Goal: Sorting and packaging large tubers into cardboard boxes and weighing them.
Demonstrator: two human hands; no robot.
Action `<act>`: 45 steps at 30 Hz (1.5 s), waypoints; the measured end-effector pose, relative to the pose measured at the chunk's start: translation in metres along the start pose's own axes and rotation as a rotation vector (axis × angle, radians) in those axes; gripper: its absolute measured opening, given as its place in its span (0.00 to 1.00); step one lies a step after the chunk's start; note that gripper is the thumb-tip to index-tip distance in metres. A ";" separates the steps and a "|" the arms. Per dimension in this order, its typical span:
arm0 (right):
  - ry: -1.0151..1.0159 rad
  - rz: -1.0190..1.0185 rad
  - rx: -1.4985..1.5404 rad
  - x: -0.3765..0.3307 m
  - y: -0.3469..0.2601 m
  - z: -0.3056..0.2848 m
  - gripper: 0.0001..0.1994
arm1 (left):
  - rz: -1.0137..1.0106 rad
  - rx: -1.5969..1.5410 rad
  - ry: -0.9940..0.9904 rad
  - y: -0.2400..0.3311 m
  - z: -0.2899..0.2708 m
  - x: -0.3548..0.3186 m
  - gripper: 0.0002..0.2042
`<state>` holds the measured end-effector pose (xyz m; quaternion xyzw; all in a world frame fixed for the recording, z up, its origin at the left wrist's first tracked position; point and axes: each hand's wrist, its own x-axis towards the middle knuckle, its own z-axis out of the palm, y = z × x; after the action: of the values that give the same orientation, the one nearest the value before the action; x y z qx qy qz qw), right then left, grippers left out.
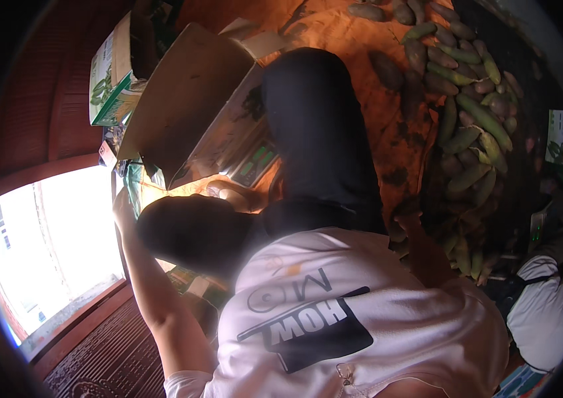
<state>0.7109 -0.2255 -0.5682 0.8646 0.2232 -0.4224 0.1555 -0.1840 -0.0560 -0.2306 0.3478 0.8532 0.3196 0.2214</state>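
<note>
Vegetables (484,118), long green ones among stubbier brown ones, lie heaped loosely at the right, reaching from the far edge toward the near side. From my remote seat I see the right hand (409,215) in shadow near the heap's left side; I can't tell whether it grips anything. The left hand (122,208) is at the far left, just beside some green plastic (134,188) and near an unlidded cardboard box (188,99). Glare blurs its fingers, so I can't judge that grip either.

My first worry is the box: its tall wall stands close to the scale (255,166) and the raised knee (309,79), so a careless leg could shove it onto the scale. Next, pulling a piece from low in the heap could set others rolling. Deep shade on the right might also hide a poor grasp.

For moving, I'd call the left side tight, pinched between the bright doorway (56,245) and the bent leg (195,229). Bare orange sheet (388,126) between knee and heap offers a freer lane; a co-worker (547,312) limits the near right.
</note>
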 end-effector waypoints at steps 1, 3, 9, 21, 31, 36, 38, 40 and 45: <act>0.002 0.063 0.025 -0.005 -0.013 -0.004 0.65 | 0.049 0.073 0.007 0.006 -0.002 0.000 0.21; 0.039 -0.071 0.049 -0.010 -0.028 -0.019 0.62 | 0.185 0.170 0.021 0.000 -0.002 -0.007 0.19; 0.170 -0.380 0.239 -0.026 -0.099 -0.098 0.56 | 0.356 0.057 0.108 0.045 0.028 0.008 0.19; 0.218 -1.040 0.788 -0.202 -0.333 -0.346 0.43 | 0.535 0.123 0.150 0.192 0.031 0.006 0.18; 0.332 -1.894 -0.043 -0.517 -0.524 -0.290 0.44 | 0.600 0.408 0.073 0.179 0.051 0.029 0.16; 0.125 -2.162 -0.760 -0.563 -0.613 -0.176 0.41 | 0.420 0.398 -0.043 0.177 0.048 0.033 0.11; 0.089 -2.183 -0.992 -0.542 -0.643 -0.133 0.42 | 0.431 0.420 -0.031 0.178 0.048 0.036 0.11; 0.123 -1.880 -1.327 -0.533 -0.663 -0.086 0.43 | 0.422 0.413 -0.028 0.173 0.046 0.038 0.10; 0.191 -1.699 -1.590 -0.468 -0.707 -0.021 0.43 | 0.470 0.388 -0.019 0.169 0.047 0.043 0.09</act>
<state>0.1049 0.2672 -0.2381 0.1244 0.9426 -0.0650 0.3030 -0.1078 0.0873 -0.1516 0.5744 0.7923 0.1899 0.0789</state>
